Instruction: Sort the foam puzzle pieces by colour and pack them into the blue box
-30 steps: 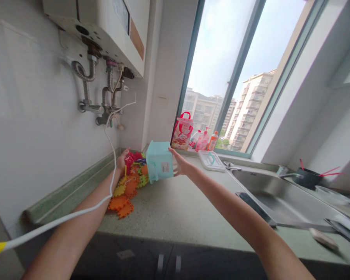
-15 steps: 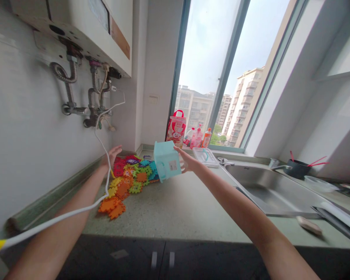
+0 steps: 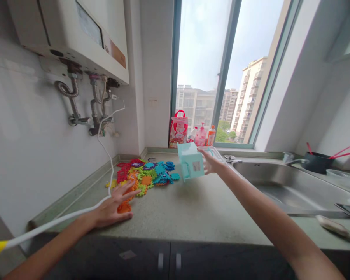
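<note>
A pale teal plastic box (image 3: pixel 190 166), squarish with a white label and a handle on its side, is held tilted above the speckled counter. Left of it, a loose heap of toothed foam tiles (image 3: pixel 142 177) in orange, green, red, blue and yellow lies spread flat near the wall.

We held the tipped teal box (image 3: pixel 190 165) in our right hand (image 3: pixel 210 163) (above the countertop (image 3: pixel 192 210)); our left hand (image 3: pixel 112 207) lay flat, touching the foam puzzle tiles (image 3: pixel 144 175).

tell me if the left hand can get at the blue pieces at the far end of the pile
Probably yes: the left hand lies flat at the pile's near edge, and only low pieces lie between it and the blue pieces.
</note>
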A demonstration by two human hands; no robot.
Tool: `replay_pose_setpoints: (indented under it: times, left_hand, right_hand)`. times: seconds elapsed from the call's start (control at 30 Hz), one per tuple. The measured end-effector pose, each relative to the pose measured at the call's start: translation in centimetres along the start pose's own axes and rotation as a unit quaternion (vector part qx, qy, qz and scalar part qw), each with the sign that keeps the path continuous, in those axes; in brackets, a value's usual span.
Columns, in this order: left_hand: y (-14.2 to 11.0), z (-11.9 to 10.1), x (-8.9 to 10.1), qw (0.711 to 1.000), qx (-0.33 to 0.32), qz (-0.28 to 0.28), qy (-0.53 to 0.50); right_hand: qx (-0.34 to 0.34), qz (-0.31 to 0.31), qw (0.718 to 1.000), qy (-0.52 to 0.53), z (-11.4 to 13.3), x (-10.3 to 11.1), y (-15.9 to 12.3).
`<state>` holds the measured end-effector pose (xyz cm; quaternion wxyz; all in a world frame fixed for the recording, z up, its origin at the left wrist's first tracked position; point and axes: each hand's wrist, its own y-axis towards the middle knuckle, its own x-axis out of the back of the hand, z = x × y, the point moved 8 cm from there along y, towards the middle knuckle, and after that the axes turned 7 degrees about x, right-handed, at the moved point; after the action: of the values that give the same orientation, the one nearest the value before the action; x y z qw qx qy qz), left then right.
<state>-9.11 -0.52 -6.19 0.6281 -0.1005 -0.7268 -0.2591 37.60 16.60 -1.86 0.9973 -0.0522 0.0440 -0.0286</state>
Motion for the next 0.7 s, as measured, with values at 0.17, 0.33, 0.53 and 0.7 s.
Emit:
replay_pose_setpoints:
  times: [0.17,0.33,0.53,0.7]
  left_hand:
    - [3.4,1.2,-0.4,1.000,0.015,-0.022,0.007]
    - [4.6,0.7,0.9,0.994,-0.008,-0.090,0.057]
    - [3.2,-9.5,1.6,0.960,-0.202,-0.151,0.120]
    - [5.8,-15.1,-0.2,0.934,-0.313,-0.142,0.098]
  right_hand:
    - [-0.036,-0.040,0.995,0.086,-2.0,3.3,-2.2]
    - [0.040,-0.094,0.959,0.265,-4.6,4.5,-4.3]
    - [0.116,-0.163,0.953,0.229,-6.4,4.3,-5.6]
    - [0.161,-0.159,0.967,0.114,-6.2,4.1,-5.7]
